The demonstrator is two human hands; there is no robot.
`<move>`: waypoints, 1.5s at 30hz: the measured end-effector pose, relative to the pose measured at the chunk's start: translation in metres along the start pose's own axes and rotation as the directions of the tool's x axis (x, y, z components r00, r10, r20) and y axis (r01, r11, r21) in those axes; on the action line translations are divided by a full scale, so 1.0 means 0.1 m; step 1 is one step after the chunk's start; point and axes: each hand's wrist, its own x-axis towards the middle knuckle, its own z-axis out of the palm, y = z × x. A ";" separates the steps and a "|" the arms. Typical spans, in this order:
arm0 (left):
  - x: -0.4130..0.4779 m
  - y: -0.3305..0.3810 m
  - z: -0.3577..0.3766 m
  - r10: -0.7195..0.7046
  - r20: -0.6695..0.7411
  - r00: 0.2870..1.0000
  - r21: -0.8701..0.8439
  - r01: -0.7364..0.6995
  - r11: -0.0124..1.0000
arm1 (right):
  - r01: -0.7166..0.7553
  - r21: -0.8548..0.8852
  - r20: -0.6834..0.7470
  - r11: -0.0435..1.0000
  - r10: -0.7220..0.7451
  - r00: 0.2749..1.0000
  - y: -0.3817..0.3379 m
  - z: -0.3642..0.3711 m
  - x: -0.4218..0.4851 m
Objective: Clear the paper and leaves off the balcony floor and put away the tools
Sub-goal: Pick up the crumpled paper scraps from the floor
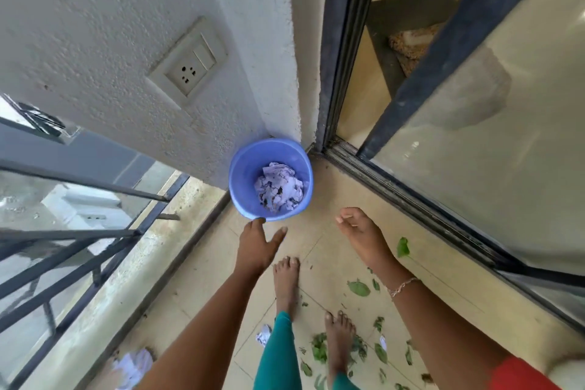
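Far left: balcony railing (79, 231), and low beside it a crumpled paper (133, 367) on the floor (196, 279), not yet picked up.

Centre-left: blue bucket (235, 174) stands upright in the corner against the wall (126, 9), with wadded paper (280, 190) already lying in its bottom.

Left hand (256, 244): fingers spread and straight, holding nothing. The leading fingertip is at the bucket's near rim; contact cannot be told.

Key relation: the bucket lies straight ahead of the left hand, mouth up. The right hand is farther off to the side. Judged: the left hand is placed to take the rim.

Centre, by the bare feet: a small paper scrap (263, 334).

Centre-right: green leaves (359, 288) scattered on the floor, all nearer the person than the hands.

Right hand (361, 234): fingers loosely curled, empty, hovering above the floor.

Far right: sliding door track (411, 193).

Judged: clearing is only partly done.
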 end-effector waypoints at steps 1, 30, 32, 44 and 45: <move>-0.20 0.00 0.03 -0.001 0.013 1.000 0.022 0.001 1.000 | 0.036 -0.100 0.001 0.994 -0.036 0.999 0.06 -0.09 -0.18; -4.98 -1.28 0.13 0.257 0.313 0.914 0.422 -0.376 0.825 | 0.106 -0.480 -0.211 0.871 -0.232 0.950 1.67 -0.79 -5.28; -5.19 -1.35 0.22 0.234 0.344 0.909 0.441 -0.377 0.814 | 0.052 -0.463 -0.224 0.885 -0.174 0.959 1.91 -0.81 -5.66; -5.94 -1.30 1.07 0.266 0.489 0.831 0.419 -0.491 0.763 | -0.254 -0.349 -0.380 0.902 0.112 0.918 3.33 -1.10 -7.07; -6.01 -1.30 1.15 0.267 0.494 0.828 0.422 -0.496 0.758 | -0.271 -0.340 -0.385 0.901 0.129 0.914 3.43 -1.12 -7.13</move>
